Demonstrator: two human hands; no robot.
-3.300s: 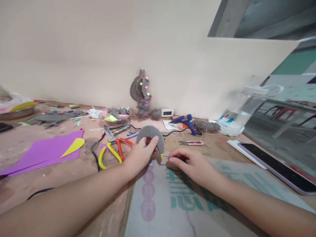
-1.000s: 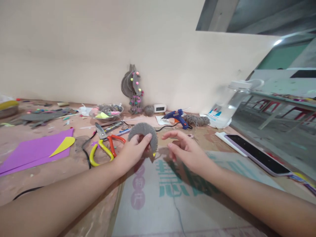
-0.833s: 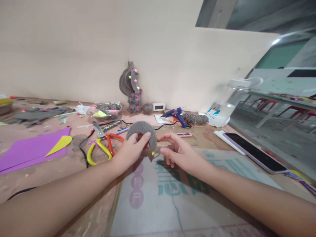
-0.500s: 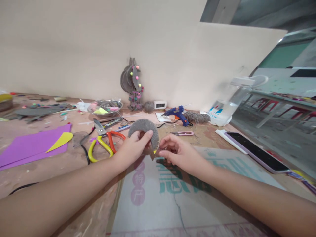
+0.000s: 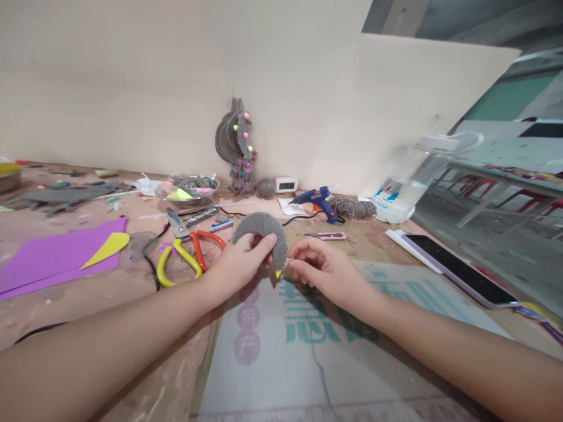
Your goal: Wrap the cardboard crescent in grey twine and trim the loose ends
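Observation:
My left hand [image 5: 246, 255] grips a crescent [image 5: 259, 225] wrapped in grey yarn, its thumb lying across the front face. The crescent's pointed lower tip shows a bit of yellow and brown that the yarn does not cover. Just right of that tip, my right hand [image 5: 319, 264] has thumb and forefinger pinched on a thin grey yarn strand [image 5: 287, 262]. A loose length of yarn [image 5: 322, 375] trails over the printed sheet [image 5: 272, 375] below the hands.
Yellow-handled and orange-handled tools [image 5: 178, 266] lie left of the hands, near purple sheets [image 5: 57, 252]. Behind are a blue glue gun [image 5: 319, 202], pink-handled snips [image 5: 332, 235] and a decorated crescent hanging [image 5: 233, 140]. A phone [image 5: 457, 269] and plastic bottle [image 5: 400, 187] are at right.
Both hands and the crescent have shifted slightly right in view. The right fingers are a little higher beside the crescent's tip, still pinched.

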